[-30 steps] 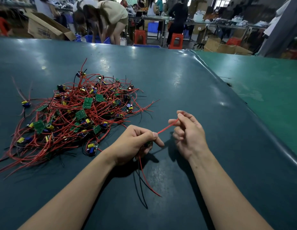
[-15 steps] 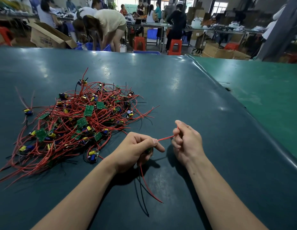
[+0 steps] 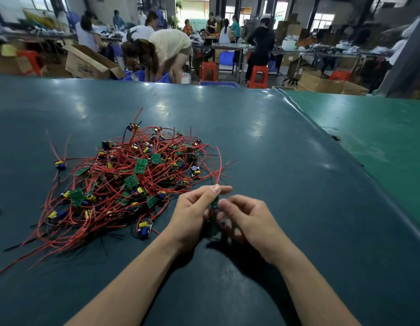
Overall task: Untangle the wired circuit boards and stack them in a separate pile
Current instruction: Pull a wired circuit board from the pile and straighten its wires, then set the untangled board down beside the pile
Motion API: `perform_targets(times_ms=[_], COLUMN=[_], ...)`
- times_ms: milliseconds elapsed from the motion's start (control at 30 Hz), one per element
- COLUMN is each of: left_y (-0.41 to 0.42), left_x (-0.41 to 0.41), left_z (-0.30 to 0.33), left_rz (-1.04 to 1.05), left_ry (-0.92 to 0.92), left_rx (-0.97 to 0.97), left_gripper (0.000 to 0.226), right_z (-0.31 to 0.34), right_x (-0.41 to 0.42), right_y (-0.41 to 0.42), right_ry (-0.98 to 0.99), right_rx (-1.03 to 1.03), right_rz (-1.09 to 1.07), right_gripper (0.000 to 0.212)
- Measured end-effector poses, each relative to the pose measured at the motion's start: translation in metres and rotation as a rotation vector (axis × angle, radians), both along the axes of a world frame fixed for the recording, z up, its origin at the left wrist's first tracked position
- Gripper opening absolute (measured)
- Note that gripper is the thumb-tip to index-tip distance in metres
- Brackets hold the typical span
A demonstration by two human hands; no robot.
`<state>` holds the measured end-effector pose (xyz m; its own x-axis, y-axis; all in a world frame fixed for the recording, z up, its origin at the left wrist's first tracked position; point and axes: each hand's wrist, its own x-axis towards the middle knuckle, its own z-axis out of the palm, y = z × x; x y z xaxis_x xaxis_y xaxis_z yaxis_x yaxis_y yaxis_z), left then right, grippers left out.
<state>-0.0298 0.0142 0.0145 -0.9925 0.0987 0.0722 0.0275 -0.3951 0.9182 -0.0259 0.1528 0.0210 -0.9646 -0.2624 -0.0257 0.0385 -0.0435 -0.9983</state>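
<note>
A tangled pile of small green circuit boards (image 3: 124,182) with red and black wires lies on the dark table, left of centre. Just right of the pile, my left hand (image 3: 194,215) pinches one small green board (image 3: 214,203) between thumb and forefinger, held upright. Its red wire (image 3: 218,165) curves up and back above my fingers. My right hand (image 3: 246,220) is close beside it, fingers curled, fingertips touching the same board from the right. One separate board (image 3: 60,164) lies alone at the far left of the pile.
The dark teal table (image 3: 263,142) stretches ahead, and a lighter green table (image 3: 373,128) adjoins it on the right. Beyond the far edge are people working, cardboard boxes (image 3: 89,63) and red stools (image 3: 258,76).
The red wire, earlier stretched sideways between my hands, now stands upward. My right hand let go of the wire's end and came in to the board. Both hands moved together.
</note>
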Motion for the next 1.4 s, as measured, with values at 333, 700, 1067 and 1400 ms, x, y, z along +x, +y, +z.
perform_targets(times_ms=[333, 700, 1067, 1400], left_y=[-0.001, -0.001, -0.033, -0.075], left_x=[-0.004, -0.007, -0.003, -0.018], left_z=[-0.003, -0.003, 0.002, 0.002], left_rz=[0.138, 0.336, 0.927, 1.190], left_ry=[0.069, 0.016, 0.568, 0.288], left_rx=[-0.129, -0.118, -1.290, -1.306], left_gripper=[0.013, 0.008, 0.017, 0.041], right_z=[0.000, -0.002, 0.008, -0.010], right_x=[-0.003, 0.001, -0.005, -0.003], right_y=[0.013, 0.019, 0.074, 0.015], right_ry=[0.217, 0.605, -0.059, 0.677], right_rx=[0.331, 0.839, 1.277, 1.023], right_rz=[-0.093, -0.302, -0.933, -0.353], right_gripper=[0.011, 0.030, 0.031, 0.012])
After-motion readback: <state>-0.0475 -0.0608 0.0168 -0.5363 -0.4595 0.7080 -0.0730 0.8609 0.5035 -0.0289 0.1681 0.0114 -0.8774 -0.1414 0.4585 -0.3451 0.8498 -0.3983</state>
